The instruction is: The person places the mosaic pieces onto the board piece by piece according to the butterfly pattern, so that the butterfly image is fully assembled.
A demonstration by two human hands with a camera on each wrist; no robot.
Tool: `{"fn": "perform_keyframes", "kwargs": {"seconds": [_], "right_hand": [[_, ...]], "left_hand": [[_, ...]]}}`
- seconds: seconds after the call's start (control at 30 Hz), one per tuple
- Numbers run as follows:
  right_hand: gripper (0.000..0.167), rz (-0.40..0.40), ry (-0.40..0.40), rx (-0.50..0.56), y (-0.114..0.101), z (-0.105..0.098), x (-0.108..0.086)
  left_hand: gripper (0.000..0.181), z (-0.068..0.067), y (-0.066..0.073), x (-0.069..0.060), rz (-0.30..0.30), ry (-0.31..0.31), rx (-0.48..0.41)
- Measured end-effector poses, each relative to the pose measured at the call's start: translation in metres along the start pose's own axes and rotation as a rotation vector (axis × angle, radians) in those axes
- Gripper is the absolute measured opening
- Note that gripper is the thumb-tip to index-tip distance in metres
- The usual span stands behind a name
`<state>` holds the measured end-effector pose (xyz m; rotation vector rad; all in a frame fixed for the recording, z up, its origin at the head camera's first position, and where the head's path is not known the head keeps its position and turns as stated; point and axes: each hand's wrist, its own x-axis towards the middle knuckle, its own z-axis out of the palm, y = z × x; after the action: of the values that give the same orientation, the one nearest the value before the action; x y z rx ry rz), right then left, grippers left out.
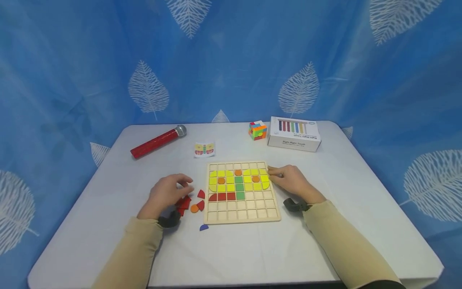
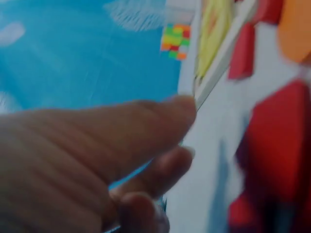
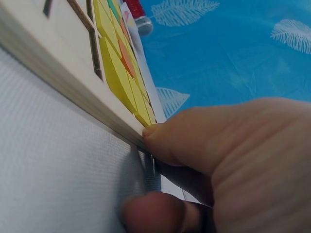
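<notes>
A square wooden grid board (image 1: 242,216) lies on the table with yellow, orange, green and red pieces set in its cells. A row of red pieces (image 1: 226,196) runs left of the green column (image 1: 240,188). My right hand (image 1: 293,182) pinches the board's right edge near the far corner; its thumb (image 3: 180,136) touches the rim in the right wrist view. My left hand (image 1: 169,190) hovers left of the board, beside loose red pieces (image 2: 282,141). Nothing shows between its thumb and fingers. Part of the red pile is hidden beneath that hand.
A small picture card (image 1: 204,150) lies behind the board. Further back are a red microphone (image 1: 157,143), a colourful puzzle cube (image 1: 258,131) and a white box (image 1: 294,134). An orange disc (image 1: 194,208) and a blue half-disc (image 1: 203,227) lie near the board's left side.
</notes>
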<state>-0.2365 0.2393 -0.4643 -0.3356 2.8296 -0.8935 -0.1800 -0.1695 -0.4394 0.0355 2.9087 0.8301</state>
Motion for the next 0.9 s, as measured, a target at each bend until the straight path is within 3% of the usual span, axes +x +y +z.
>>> {"fn": "perform_keyframes", "kwargs": {"seconds": [0.17,0.33,0.5,0.73,0.9], "right_hand": [[0.038,-0.002,-0.003,0.008,0.000,0.001,0.001],[0.038,-0.002,-0.009,0.007,-0.002,0.001,0.001],[0.038,0.005,-0.012,0.011,-0.004,0.000,0.000],[0.037,0.003,-0.014,0.018,-0.006,-0.002,0.000],[0.038,0.002,-0.015,0.016,-0.004,-0.002,-0.001]], "left_hand": [[0.044,0.000,0.005,-0.003,0.022,-0.003,0.047],[0.042,-0.025,-0.014,-0.009,-0.038,0.042,0.065],[0.045,-0.041,-0.032,-0.017,-0.094,-0.006,0.040],[0.050,-0.040,-0.044,-0.015,-0.181,-0.078,0.043],[0.042,-0.032,-0.041,-0.010,-0.166,-0.072,0.084]]}}
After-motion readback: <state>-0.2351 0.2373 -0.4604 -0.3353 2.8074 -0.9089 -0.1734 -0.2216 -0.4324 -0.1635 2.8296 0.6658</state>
